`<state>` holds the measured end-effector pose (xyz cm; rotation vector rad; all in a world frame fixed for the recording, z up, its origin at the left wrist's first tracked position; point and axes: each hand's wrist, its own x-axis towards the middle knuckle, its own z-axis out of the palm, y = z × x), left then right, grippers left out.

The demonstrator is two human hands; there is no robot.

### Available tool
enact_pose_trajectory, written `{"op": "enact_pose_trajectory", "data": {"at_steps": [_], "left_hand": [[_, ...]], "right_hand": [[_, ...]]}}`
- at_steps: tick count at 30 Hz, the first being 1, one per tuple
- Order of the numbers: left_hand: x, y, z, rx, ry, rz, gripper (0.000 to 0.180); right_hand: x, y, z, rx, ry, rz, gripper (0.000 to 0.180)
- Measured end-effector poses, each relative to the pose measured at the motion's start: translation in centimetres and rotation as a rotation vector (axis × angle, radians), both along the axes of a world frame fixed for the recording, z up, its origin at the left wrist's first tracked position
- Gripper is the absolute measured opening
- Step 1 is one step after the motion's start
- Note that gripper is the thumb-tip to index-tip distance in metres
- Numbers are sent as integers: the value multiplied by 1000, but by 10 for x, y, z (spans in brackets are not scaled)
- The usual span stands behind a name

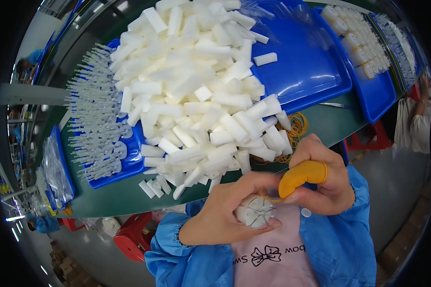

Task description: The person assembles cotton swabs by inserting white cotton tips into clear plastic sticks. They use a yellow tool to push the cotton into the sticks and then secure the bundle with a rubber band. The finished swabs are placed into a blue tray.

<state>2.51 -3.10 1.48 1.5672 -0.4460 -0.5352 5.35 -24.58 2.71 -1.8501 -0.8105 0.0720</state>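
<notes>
My left hand (220,210) is closed around a bundle of white pieces (256,214), held in front of my chest. The bundle's round end faces up and is split into several wedge-like segments. My right hand (321,179), wearing a yellow finger cot (304,178) on one finger, is pinched just beside the bundle. From its fingertips a thin yellow rubber band (271,199) stretches to the bundle's edge. How far the band goes around the bundle is hidden by my fingers.
A large heap of white foam sticks (196,95) covers the green table (96,203). Yellow rubber bands (298,125) lie at its right. Clear thin-stemmed plastic parts (96,115) fill a blue tray at left. Another blue tray (301,71) stands behind right. A red stool (131,237) is below left.
</notes>
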Motion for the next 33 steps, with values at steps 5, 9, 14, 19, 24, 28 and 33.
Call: {"op": "enact_pose_trajectory", "data": {"at_steps": [5,9,14,19,24,28,33], "left_hand": [[1,4,3,118,-45,-38,37],[-2,-12,8,515,-236,-1,26],[-1,26,-27,388,53,302,17],[6,37,-27,-234,496,478,20],[-10,-23,16,-805,164,339,39],[-19,-34,8,-771,120,488,44],[-19,-29,-2,380,-844,437,81]], "right_hand": [[11,1,1,432,500,149,9],[24,15,4,338,283,141,11],[-1,34,28,-148,-691,109,17],[-10,5,27,-44,-831,-156,11],[-18,-35,6,-131,-341,182,9],[-39,-40,-7,692,673,650,28],[-27,-30,-29,1113,1099,563,60]]}}
